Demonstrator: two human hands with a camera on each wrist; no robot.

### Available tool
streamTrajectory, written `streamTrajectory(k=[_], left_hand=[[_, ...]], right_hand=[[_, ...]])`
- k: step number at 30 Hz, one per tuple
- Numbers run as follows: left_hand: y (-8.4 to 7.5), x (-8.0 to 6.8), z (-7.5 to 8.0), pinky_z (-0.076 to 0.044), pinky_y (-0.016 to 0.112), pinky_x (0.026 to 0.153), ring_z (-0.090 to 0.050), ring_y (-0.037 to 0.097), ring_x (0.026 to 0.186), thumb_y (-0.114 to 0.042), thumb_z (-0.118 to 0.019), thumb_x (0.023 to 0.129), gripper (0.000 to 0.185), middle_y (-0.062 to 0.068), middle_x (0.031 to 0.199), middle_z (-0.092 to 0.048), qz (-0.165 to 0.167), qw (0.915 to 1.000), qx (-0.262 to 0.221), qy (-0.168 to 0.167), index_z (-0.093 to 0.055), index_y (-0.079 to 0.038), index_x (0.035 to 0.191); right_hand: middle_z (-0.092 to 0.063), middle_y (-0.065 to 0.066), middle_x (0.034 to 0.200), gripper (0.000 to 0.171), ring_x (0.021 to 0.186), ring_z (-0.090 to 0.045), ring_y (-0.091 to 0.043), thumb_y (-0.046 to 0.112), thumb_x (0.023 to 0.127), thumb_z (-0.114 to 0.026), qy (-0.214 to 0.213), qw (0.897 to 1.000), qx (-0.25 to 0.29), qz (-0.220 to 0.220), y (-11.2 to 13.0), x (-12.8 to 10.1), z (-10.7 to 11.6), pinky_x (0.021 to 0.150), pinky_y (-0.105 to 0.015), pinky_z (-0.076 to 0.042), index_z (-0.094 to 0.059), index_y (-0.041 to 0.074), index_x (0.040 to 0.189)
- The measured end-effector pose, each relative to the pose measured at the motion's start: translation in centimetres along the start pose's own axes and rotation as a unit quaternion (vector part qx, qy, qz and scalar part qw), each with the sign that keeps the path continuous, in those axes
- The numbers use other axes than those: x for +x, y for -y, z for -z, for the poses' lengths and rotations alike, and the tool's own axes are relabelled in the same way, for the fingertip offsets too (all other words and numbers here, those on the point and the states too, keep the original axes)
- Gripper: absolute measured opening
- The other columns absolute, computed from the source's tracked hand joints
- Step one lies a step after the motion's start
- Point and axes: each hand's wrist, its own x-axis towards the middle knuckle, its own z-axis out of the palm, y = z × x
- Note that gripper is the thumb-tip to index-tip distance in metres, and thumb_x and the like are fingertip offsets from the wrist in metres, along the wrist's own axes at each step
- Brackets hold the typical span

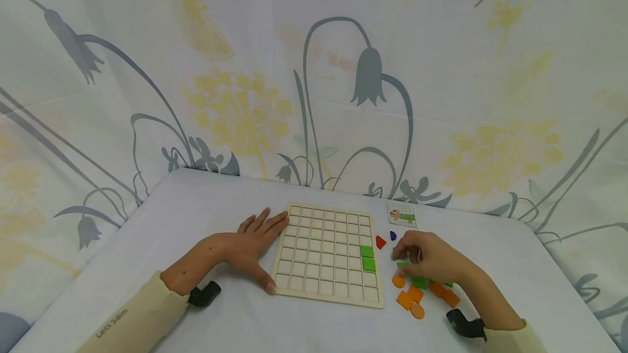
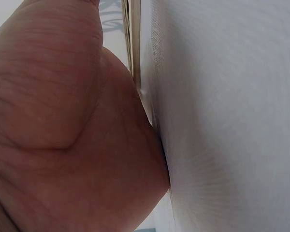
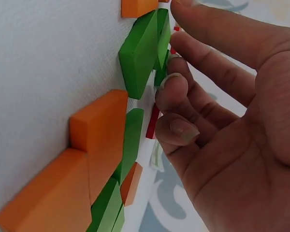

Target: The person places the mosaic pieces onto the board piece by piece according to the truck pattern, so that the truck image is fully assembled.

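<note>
A pale wooden board, cut into a grid of shallow square wells, lies flat on a table covered in smooth white cloth. The left hand rests flat on the cloth against the board's left edge, fingers straight and spread, thumb along the near corner, holding nothing; the left wrist view shows only the heel of the palm pressed to the cloth with a sliver of the board's edge beyond. Two glossy green squares sit one above the other in the board's rightmost column. Just right of the board lies a loose heap of flat, matte-edged pieces: orange squares and rounds and green tiles. The right hand hovers over this heap with fingers bent. In the right wrist view its fingertips are right at the edge of a thick green tile, the thumb stretched above it; whether they truly pinch it I cannot tell. Orange blocks with crisp corners lie beside that tile. A small red piece and a blue one lie between hand and board, and a printed card lies further back. A floral curtain hangs behind.
</note>
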Motion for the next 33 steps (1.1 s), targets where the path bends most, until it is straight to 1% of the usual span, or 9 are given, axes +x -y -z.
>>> streamTrajectory(k=[4, 13, 20, 27, 33], left_hand=[[0.0, 0.0, 0.0, 0.004, 0.064, 0.128, 0.018, 0.042, 0.161, -0.071, -0.087, 0.074, 0.145, 0.007, 0.179, 0.009, -0.001, 1.0, 0.0, 0.0, 0.0, -0.009, 0.171], [0.2, 0.1, -0.1, 0.004, 0.064, 0.128, 0.018, 0.042, 0.161, -0.071, -0.087, 0.073, 0.145, 0.006, 0.179, 0.009, -0.004, 1.0, -0.001, -0.001, 0.0, -0.009, 0.172], [0.2, 0.1, -0.1, 0.004, 0.063, 0.128, 0.018, 0.041, 0.162, -0.072, -0.087, 0.074, 0.145, 0.006, 0.179, 0.009, -0.002, 1.0, 0.0, -0.001, 0.0, -0.009, 0.172], [0.1, 0.0, -0.1, 0.004, 0.063, 0.128, 0.019, 0.041, 0.162, -0.072, -0.087, 0.074, 0.145, 0.005, 0.179, 0.009, 0.0, 1.0, -0.002, 0.0, 0.0, -0.01, 0.172], [0.0, 0.0, 0.0, 0.003, 0.064, 0.128, 0.018, 0.042, 0.161, -0.071, -0.087, 0.074, 0.144, 0.006, 0.179, 0.009, 0.0, 1.0, -0.001, 0.0, -0.001, -0.009, 0.171]], right_hand=[[-0.068, 0.001, 0.097, 0.02, 0.08, -0.058, -0.017, 0.023, 0.089, -0.088, 0.013, 1.0, 0.001, -0.014, 0.3, 0.0, 0.0, 0.07, -0.024, -0.052, -0.074, 0.016, 0.101], [-0.06, 0.0, 0.092, 0.02, 0.078, -0.056, -0.013, 0.02, 0.087, -0.09, 0.034, 0.999, -0.002, -0.037, 1.1, 0.1, -0.1, 0.069, -0.024, -0.051, -0.072, 0.016, 0.094], [-0.06, -0.001, 0.094, 0.022, 0.078, -0.055, -0.011, 0.014, 0.086, -0.089, 0.047, 0.999, 0.001, -0.024, 1.7, -0.3, 0.1, 0.069, -0.024, -0.051, -0.072, 0.012, 0.1], [-0.062, 0.001, 0.09, 0.026, 0.081, -0.056, -0.016, 0.015, 0.084, -0.091, 0.047, 0.997, -0.014, -0.067, 2.3, -0.3, 0.2, 0.071, -0.024, -0.052, -0.071, 0.012, 0.099], [-0.062, 0.004, 0.083, 0.025, 0.077, -0.056, -0.015, 0.02, 0.082, -0.094, 0.04, 0.996, -0.027, -0.078, 2.6, 0.0, -0.2, 0.068, -0.025, -0.052, -0.072, 0.014, 0.093]])
